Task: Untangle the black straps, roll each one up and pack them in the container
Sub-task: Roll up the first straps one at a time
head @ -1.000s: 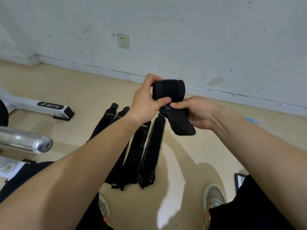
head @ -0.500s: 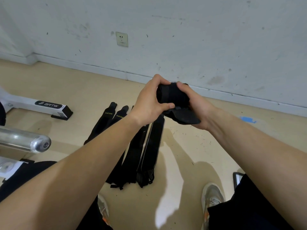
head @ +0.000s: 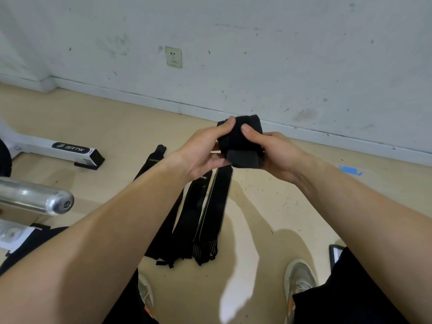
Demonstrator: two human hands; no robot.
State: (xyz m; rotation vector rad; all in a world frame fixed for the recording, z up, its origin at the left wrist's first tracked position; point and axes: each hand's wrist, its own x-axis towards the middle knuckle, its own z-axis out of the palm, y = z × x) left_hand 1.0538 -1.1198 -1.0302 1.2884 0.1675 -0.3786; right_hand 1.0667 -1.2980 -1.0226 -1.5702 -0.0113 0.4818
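Since half a second ago the right hand [head: 280,157] has been turned, so that its thumb is laid on the near face of the rolled strap [head: 236,139] rather than over its top. The roll is held in the air above the floor [head: 268,206], towards the floor's far edge by the wall. It is pinched in the grip of both hands, with the thumb of the left hand [head: 198,157] pressed on its upper left. Its loose end [head: 243,159] is tucked beneath. The flat straps [head: 210,206] are laid side by side on the floor below.
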